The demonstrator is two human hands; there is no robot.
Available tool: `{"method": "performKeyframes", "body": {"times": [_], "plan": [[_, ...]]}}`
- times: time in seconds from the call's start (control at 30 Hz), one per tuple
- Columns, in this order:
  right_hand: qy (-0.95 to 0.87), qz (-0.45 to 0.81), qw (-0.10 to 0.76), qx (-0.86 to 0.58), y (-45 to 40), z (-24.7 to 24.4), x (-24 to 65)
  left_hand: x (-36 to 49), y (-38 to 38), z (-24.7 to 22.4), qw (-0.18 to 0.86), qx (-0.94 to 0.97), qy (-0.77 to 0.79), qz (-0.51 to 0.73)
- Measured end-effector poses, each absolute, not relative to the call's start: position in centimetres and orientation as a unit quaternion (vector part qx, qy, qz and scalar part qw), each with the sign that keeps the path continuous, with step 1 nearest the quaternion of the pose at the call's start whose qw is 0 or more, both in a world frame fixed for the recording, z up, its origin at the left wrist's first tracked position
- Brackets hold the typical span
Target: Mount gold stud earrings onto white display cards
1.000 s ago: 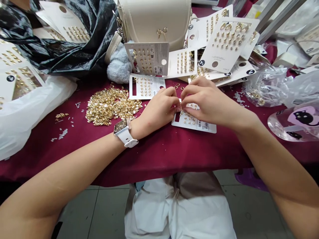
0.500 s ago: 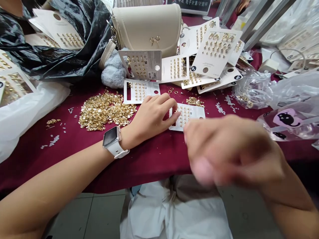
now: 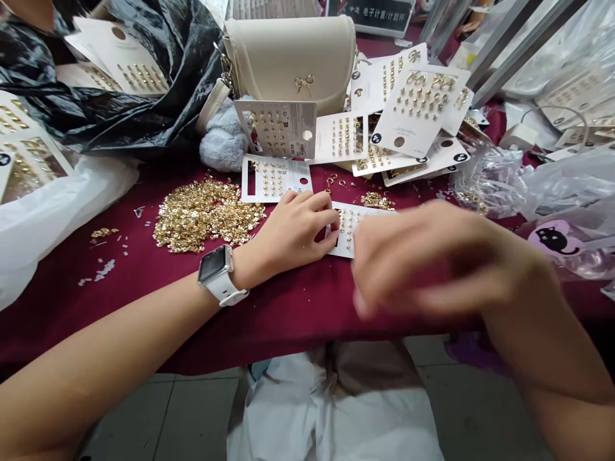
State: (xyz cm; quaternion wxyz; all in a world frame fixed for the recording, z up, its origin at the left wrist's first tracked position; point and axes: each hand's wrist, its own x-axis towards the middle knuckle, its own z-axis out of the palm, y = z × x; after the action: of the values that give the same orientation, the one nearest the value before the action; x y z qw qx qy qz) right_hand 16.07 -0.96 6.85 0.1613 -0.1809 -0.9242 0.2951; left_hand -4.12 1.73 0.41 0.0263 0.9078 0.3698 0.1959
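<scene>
My left hand (image 3: 298, 227), with a watch (image 3: 215, 266) on its wrist, rests with bent fingers on the left end of a white earring card (image 3: 343, 238). Its thumb and fingertips press the card's edge. My right hand (image 3: 423, 259) is raised in front of the card's right part and hides it. Motion blurs its curled fingers, so what they hold, if anything, cannot be made out. A second card (image 3: 275, 179) lies behind my left hand. Left of that hand is a heap of small gold pieces (image 3: 202, 214), and a smaller gold pile (image 3: 377, 200) lies behind the nearer card.
A cream handbag (image 3: 293, 57) stands at the back beside a grey fluffy ball (image 3: 223, 146). More earring cards (image 3: 413, 109) overlap to its right. A black plastic bag (image 3: 120, 121) is at the left, clear bags (image 3: 494, 173) at the right, all on the dark red cloth (image 3: 288, 307).
My right hand has risen slightly and its fingers have shifted in the blur. My left hand remains on the card's left end. The camera view has shifted a little.
</scene>
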Motion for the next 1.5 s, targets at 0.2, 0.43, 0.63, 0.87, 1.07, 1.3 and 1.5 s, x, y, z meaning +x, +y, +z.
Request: {"method": "performKeyframes", "body": {"times": [0.2,0.43,0.63,0.87,1.07,1.3,1.5], "plan": [[-0.931,0.123,0.2,-0.281,4.1,4.3,16.3,-4.1,1.9,0.3,0.025,0.909,0.373,0.185],[-0.943,0.089,0.15,-0.284,4.2,3.5,16.6,-3.9,2.2,0.2,0.055,0.904,0.38,0.189],[-0.947,0.078,0.121,-0.287,4.3,3.3,16.2,-4.0,2.5,0.1,0.089,0.897,0.374,0.22],[-0.955,0.097,0.117,-0.255,4.8,3.6,16.0,-4.0,2.7,0.1,0.09,0.898,0.37,0.219],[-0.953,0.137,0.089,-0.255,5.5,4.0,15.8,-4.0,2.9,0.1,0.097,0.9,0.359,0.227],[-0.946,0.156,0.071,-0.275,5.7,4.2,15.7,-4.0,3.1,0.1,0.104,0.899,0.359,0.229],[-0.928,0.145,0.137,-0.314,5.6,3.6,16.3,-4.0,2.6,0.4,0.092,0.899,0.361,0.23]]}}
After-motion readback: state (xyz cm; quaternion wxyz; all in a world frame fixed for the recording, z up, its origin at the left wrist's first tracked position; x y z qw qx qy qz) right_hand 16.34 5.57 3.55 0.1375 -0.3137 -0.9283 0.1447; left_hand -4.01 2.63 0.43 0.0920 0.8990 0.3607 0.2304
